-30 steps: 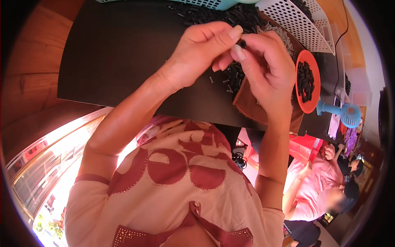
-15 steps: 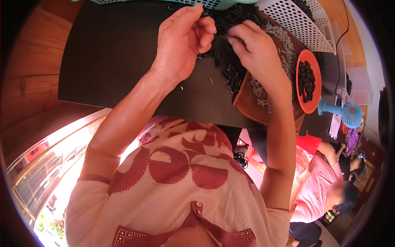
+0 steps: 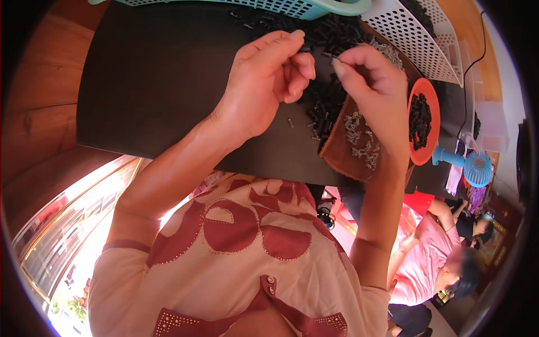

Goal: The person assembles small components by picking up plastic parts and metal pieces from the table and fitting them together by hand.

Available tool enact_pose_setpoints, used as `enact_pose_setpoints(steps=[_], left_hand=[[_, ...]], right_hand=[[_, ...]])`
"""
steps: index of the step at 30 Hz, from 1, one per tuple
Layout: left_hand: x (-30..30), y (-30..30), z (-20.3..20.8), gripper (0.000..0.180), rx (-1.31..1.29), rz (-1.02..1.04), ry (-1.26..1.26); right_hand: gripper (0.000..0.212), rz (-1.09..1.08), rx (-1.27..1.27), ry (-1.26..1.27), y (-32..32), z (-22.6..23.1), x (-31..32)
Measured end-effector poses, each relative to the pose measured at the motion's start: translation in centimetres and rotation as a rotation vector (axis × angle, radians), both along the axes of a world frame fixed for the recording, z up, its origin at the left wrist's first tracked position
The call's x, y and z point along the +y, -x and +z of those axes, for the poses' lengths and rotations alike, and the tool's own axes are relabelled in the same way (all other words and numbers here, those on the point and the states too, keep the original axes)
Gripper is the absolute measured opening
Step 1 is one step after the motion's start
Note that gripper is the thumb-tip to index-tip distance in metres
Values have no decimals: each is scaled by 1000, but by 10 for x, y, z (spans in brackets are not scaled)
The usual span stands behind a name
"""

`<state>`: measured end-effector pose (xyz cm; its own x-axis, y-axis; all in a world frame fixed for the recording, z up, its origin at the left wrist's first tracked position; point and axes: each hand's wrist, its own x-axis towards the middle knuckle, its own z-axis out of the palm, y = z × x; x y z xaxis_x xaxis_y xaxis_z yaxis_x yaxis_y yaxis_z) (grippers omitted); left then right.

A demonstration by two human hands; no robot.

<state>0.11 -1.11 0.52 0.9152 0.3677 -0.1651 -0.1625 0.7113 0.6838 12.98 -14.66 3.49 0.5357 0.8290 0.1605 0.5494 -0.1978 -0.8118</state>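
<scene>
My left hand (image 3: pixel 261 87) is raised over the dark table, its fingers curled and closed on a small black cylindrical piece (image 3: pixel 306 49) that shows beyond the thumb. To its right, my right hand (image 3: pixel 375 78) pinches a tiny metal spring (image 3: pixel 329 55) between thumb and forefinger, the spring's end pointing toward the black piece but apart from it. Below and behind the hands lies a heap of black cylindrical pieces (image 3: pixel 321 92). Many loose springs (image 3: pixel 365 151) are spread on a brown cloth (image 3: pixel 343 154) under my right wrist.
A teal basket (image 3: pixel 292 8) and a white perforated basket (image 3: pixel 418 36) stand along the far side. At the right are an orange-red bowl (image 3: pixel 435 115) of black pieces and a small blue fan (image 3: pixel 478 169). A person in pink (image 3: pixel 429 253) sits beyond the table at lower right.
Both hands have shifted right and slightly nearer; my right hand has turned, showing the pinched spring more plainly. The whole view has moved slightly, bringing more of the teal basket in.
</scene>
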Motion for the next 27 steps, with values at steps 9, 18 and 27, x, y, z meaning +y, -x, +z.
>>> enact_pose_setpoints(steps=[9, 18, 27], left_hand=[[-8, 0, -1, 25, 7, -154, 105], [-8, 4, -4, 23, -22, -225, 113], [-7, 3, -3, 22, -25, -297, 194]], right_hand=[[7, 23, 133, -284, 25, 8, -5], [4, 56, 154, -274, 29, 3, -6], [9, 70, 133, -290, 33, 7, -8]])
